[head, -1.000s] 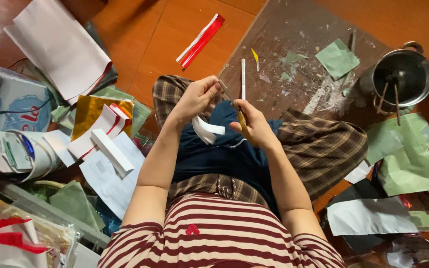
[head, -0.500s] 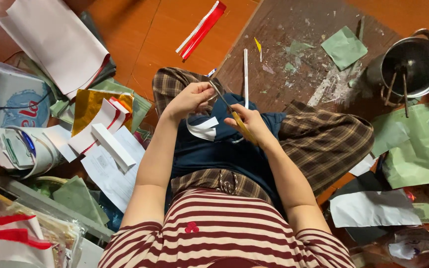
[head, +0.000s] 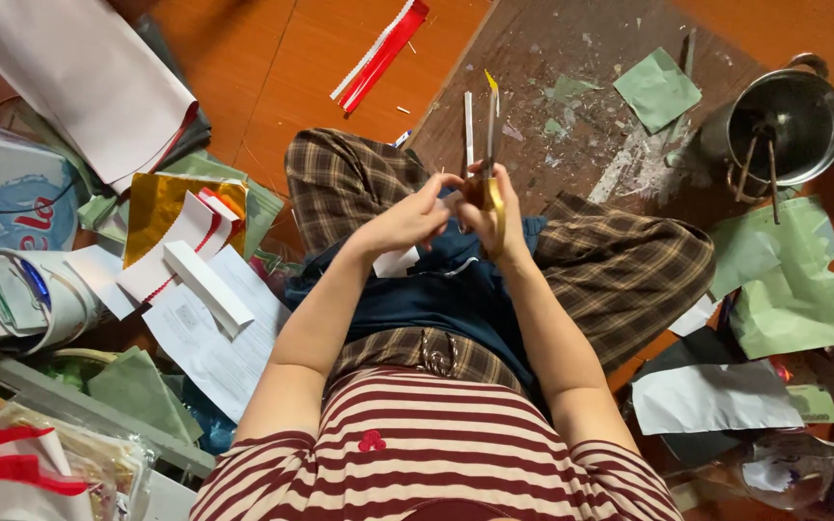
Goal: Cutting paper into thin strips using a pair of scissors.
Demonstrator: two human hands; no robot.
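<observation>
I sit cross-legged, and both hands meet above my lap. My right hand (head: 500, 201) grips yellow-handled scissors (head: 490, 135) whose blades point away from me over a dark board (head: 571, 39). My left hand (head: 405, 220) touches the right one at the fingertips and holds a small white paper piece (head: 396, 261), which hangs below it. A dark blue cloth (head: 446, 294) lies across my lap. A thin white strip (head: 468, 114) lies on the board just left of the blades.
A metal pot (head: 792, 101) with tools stands at the upper right. Green paper (head: 793, 289) and a white sheet (head: 711, 397) lie at the right. White, gold (head: 158, 205) and red-white papers (head: 380, 50) are scattered at the left and top.
My hands have drawn closer together until their fingertips touch. The scissors have swung upright, blades pointing away. The white paper piece now hangs under my left hand.
</observation>
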